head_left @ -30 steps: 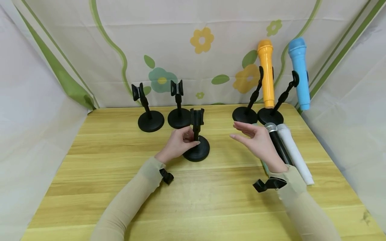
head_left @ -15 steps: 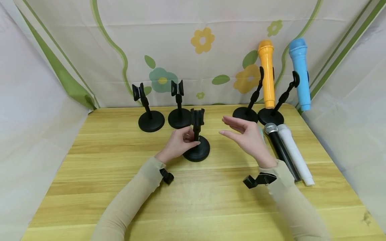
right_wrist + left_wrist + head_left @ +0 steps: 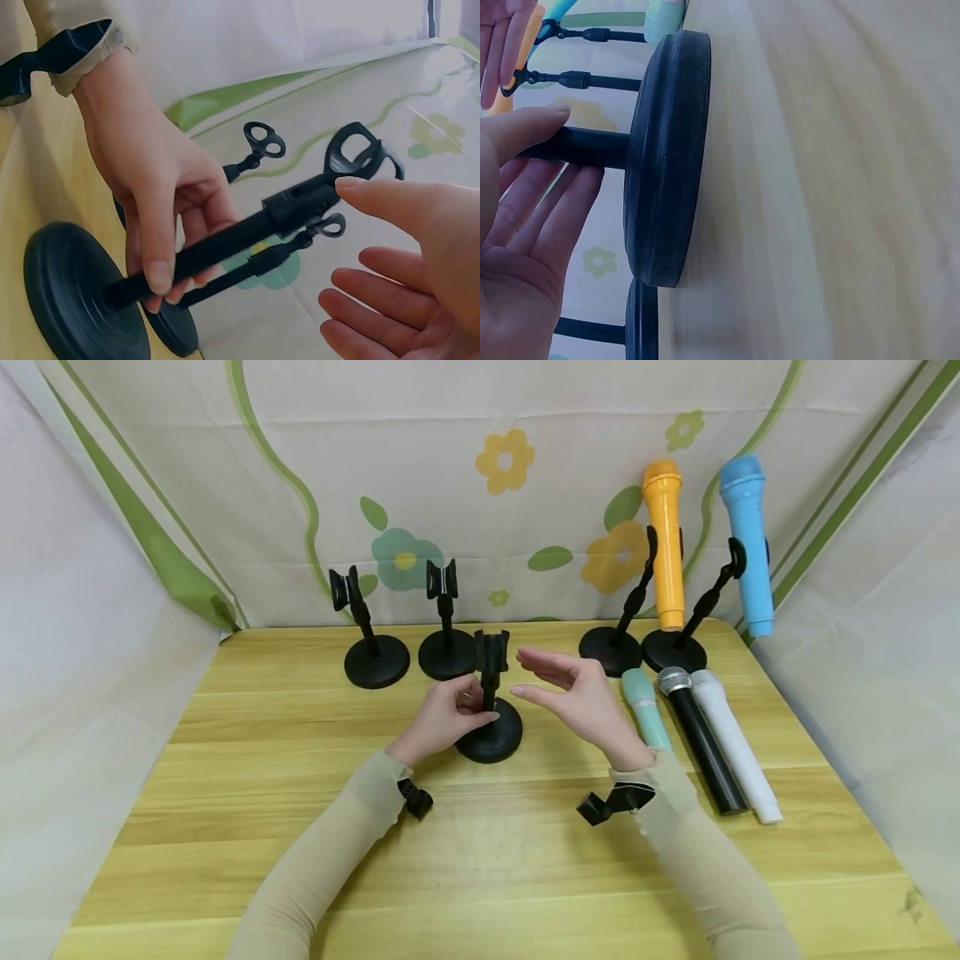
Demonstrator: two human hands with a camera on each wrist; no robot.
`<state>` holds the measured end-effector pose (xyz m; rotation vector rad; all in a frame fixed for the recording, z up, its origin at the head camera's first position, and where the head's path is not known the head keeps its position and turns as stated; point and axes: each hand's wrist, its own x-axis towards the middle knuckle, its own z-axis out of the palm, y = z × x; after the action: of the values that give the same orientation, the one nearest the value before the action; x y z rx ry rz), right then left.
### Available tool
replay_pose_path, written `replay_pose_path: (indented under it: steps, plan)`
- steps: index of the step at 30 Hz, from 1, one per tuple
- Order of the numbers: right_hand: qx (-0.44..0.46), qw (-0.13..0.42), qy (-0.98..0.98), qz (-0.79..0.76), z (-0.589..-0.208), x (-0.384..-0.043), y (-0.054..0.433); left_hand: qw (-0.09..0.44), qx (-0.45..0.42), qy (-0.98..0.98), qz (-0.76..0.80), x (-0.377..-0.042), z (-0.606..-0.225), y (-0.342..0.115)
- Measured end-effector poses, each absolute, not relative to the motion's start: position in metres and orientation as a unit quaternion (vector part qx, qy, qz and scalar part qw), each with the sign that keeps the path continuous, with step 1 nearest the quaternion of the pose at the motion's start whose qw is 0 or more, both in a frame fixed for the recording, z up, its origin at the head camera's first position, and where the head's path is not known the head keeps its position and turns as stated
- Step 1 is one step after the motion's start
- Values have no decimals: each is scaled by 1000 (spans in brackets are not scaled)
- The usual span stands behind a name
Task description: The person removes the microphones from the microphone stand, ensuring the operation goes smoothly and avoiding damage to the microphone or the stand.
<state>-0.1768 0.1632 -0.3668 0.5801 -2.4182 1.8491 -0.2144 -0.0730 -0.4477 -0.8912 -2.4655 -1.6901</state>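
Note:
In the head view my left hand [image 3: 438, 718] grips the post of a black desktop microphone stand [image 3: 501, 737] at the middle of the table. The left wrist view shows thumb and fingers around the post, just above the thick round base [image 3: 667, 161]. My right hand [image 3: 588, 706] is held just right of the stand's clip [image 3: 492, 652], fingers extended and thumb apart. In the right wrist view the right thumb [image 3: 390, 201] overlaps the clip's edge, and the palm holds nothing.
Two black stands [image 3: 377, 662] [image 3: 447, 653] with unfilled clips stand back left. Back right, two stands carry an orange microphone [image 3: 663, 543] and a blue microphone [image 3: 747, 543]. Mint [image 3: 643, 706], black [image 3: 703, 743] and white [image 3: 735, 747] microphones lie on the right, the mint one partly behind the right wrist.
My right hand has moved left from beside the lying microphones to the stand's clip, uncovering the mint microphone. The left hand and the stand it holds have stayed in place.

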Motion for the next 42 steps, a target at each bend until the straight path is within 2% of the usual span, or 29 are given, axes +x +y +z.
replay_pose_path:
  steps: [7, 25, 34, 42]
  plan:
    - [186, 10, -766, 616, -373, -184, 147, 17, -285, -785, -550, -215, -447, -73]
    - [155, 40, -770, 617, -385, -194, 122, 35, -274, -793, -543, -214, -448, -70]
    - [144, 56, -780, 606, -355, -176, 118, 46, -264, -785, -558, -214, -451, -63]
    - [143, 80, -782, 601, -353, -184, 127, 47, -253, -786, -562, -224, -447, -49]
